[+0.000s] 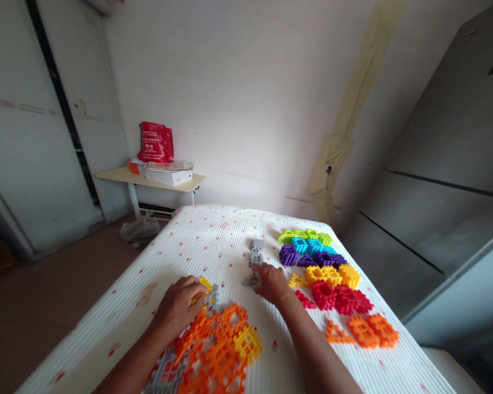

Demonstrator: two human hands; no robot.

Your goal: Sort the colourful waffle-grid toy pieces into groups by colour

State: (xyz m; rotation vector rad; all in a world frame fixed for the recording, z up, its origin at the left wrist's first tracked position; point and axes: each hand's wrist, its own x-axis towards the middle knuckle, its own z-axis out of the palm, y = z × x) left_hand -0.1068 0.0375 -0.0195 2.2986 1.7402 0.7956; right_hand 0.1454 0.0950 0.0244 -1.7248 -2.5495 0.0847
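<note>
**Grey tiles (256, 259): likely light, stiff**

I see them at eleven o'clock from the right hand (271, 282), fingers curled, pinch unclear. The left hand (183, 301), bent at a yellow tile (206, 283), hides its grip. I'd grasp notched edges.

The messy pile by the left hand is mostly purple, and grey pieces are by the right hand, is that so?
Not quite: in the head view, the messy pile by the left hand is mostly orange. Grey pieces are by the right hand.
</note>
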